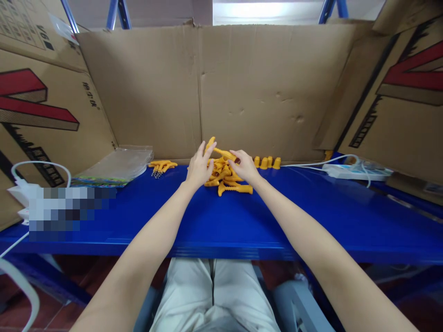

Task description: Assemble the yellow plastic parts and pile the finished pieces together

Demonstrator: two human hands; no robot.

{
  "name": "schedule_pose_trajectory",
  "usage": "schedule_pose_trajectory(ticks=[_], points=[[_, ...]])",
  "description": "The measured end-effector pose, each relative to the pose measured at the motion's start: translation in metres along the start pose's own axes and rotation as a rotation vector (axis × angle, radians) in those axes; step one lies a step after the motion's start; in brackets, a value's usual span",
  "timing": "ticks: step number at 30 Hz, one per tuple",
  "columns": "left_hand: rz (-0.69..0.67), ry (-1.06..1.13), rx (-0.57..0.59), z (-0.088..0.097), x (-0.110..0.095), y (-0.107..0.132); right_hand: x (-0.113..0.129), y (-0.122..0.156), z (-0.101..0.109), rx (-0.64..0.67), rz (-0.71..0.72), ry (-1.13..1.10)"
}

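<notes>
An orange plastic T-shaped handle [223, 152] with a ribbed shaft is held up between my two hands, tilted down to the right. My left hand [200, 168] has its fingers around the crosspiece end. My right hand [245, 165] pinches the wider end of the shaft. Beneath both hands lies a pile of similar orange pieces [223, 173], partly hidden by the fingers. One more handle [235, 188] lies flat at the near side of the pile.
Orange pieces with metal spirals [162, 165] lie at left, by a stack of clear plastic bags [121, 163]. Several orange caps [264, 163] stand at right. A white power strip [356, 172] with cables lies farther right. Cardboard walls [277, 92] enclose the blue table [214, 226].
</notes>
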State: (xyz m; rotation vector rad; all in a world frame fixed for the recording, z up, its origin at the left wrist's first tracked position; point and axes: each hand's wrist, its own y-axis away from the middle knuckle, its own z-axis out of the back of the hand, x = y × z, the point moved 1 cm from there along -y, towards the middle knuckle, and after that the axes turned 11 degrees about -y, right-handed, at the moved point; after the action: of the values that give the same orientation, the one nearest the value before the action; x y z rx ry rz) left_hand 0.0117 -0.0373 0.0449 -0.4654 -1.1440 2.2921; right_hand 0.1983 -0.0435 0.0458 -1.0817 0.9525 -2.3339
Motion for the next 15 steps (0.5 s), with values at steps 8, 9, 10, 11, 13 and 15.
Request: schedule_pose_trajectory(ticks=[8, 9, 10, 11, 13, 15], points=[[0.170, -0.045, 0.054, 0.003, 0.008, 0.000, -0.002, 0.004, 0.004, 0.132, 0.358, 0.167], [0.173, -0.048, 0.070, 0.005, 0.007, 0.000, -0.003, 0.003, 0.006, 0.133, 0.362, 0.166], [0.180, -0.052, 0.080, 0.006, 0.006, 0.000, -0.004, 0.002, 0.007, 0.133, 0.364, 0.162], [0.190, -0.059, 0.083, 0.007, 0.005, 0.000, -0.004, 0.001, 0.008, 0.131, 0.365, 0.157], [0.204, -0.070, 0.068, 0.009, 0.003, -0.001, -0.004, 0.001, 0.009, 0.130, 0.368, 0.147], [0.198, -0.069, 0.039, 0.010, 0.003, -0.002, -0.003, 0.000, 0.009, 0.139, 0.371, 0.154]])
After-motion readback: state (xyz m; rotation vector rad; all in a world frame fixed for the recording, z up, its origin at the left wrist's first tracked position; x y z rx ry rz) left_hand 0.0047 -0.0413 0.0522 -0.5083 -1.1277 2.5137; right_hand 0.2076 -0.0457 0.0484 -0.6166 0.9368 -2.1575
